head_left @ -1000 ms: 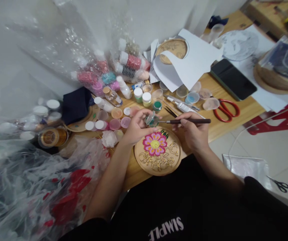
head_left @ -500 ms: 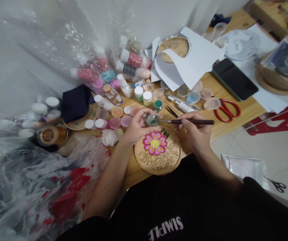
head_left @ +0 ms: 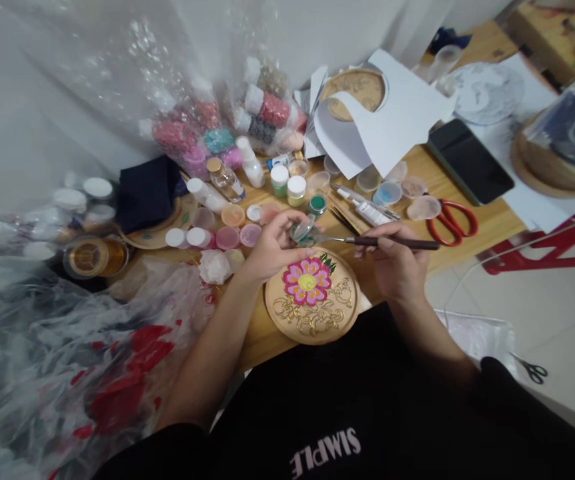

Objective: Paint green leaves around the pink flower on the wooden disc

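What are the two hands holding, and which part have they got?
The left hand holds a small clear container around its side; the right hand holds a thin tool by its dark handle.

One dark-handled tool [head_left: 400,243], one pink flower [head_left: 307,281], one phone [head_left: 470,161], one corked bottle [head_left: 226,181] and two pairs of scissors [head_left: 451,221]

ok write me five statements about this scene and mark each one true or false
1. The left hand holds a small clear container. True.
2. The right hand grips a pair of scissors. False: it grips a dark-handled tool.
3. The flower on the round board has a yellow centre. True.
4. Blue petals ring that centre. False: they are pink.
5. Something red fills the small pot just beyond the left hand. False: the open jar there shows green.
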`<state>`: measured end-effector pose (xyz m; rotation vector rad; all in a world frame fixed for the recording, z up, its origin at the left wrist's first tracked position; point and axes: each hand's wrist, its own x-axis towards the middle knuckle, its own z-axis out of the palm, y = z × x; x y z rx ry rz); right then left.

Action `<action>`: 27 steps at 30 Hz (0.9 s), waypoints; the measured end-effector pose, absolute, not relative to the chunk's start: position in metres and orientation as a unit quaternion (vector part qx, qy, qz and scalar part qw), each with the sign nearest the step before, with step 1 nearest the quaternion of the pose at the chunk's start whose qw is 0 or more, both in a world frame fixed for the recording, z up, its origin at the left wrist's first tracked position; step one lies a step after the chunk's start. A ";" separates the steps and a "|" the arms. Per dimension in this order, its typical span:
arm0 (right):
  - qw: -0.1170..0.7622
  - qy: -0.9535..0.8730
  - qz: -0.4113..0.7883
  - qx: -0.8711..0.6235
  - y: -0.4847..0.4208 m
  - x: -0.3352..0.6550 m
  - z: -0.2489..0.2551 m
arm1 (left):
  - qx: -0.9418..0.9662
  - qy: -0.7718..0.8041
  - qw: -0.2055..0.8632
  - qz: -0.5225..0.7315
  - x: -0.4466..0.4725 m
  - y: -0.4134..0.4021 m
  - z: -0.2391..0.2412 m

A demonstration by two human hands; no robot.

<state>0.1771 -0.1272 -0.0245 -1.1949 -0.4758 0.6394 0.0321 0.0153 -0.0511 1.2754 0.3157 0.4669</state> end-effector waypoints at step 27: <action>0.664 -0.324 0.207 -0.642 -0.175 0.179 -0.037 | 0.545 0.175 0.791 0.216 0.035 0.013 -0.050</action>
